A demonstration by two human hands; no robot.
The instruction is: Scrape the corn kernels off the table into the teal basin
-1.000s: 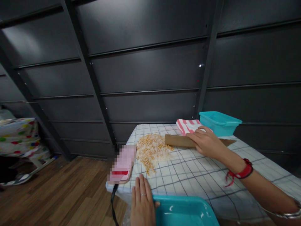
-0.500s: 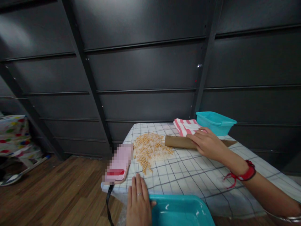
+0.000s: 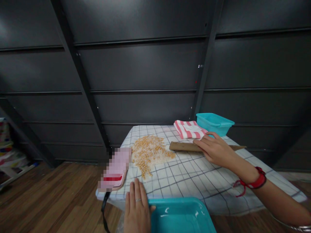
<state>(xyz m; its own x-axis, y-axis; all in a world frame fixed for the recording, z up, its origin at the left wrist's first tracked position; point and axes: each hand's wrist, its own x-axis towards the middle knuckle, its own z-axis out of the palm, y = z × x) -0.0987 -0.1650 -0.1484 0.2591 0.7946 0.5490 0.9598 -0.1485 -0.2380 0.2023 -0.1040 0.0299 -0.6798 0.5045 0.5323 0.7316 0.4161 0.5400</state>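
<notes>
My right hand [image 3: 213, 150] has its fingers bent over a long strip of brown cardboard [image 3: 181, 146], gripping its upper edge. The strip's left end reaches the right side of a spread heap of yellow beans and white rice grains [image 3: 150, 153] on the checked cloth. My left hand [image 3: 137, 207] lies with fingers stretched out along the near table edge, its thumb at the left rim of a teal plastic tray [image 3: 179, 202]. Part of that tray is cut off by the bottom of the view.
A pink phone [image 3: 118, 168], blurred, with a black strap [image 3: 104, 207], lies at the table's left edge. Behind the cardboard are a folded pink-and-white striped cloth [image 3: 189, 129] and a second teal basin [image 3: 215, 124]. A dark panelled wall [image 3: 145, 71] stands behind the table.
The view has shifted slightly, so everything sits further left. The cardboard is tipped and shows a narrower face under my right hand. My left hand stays beside the tray.
</notes>
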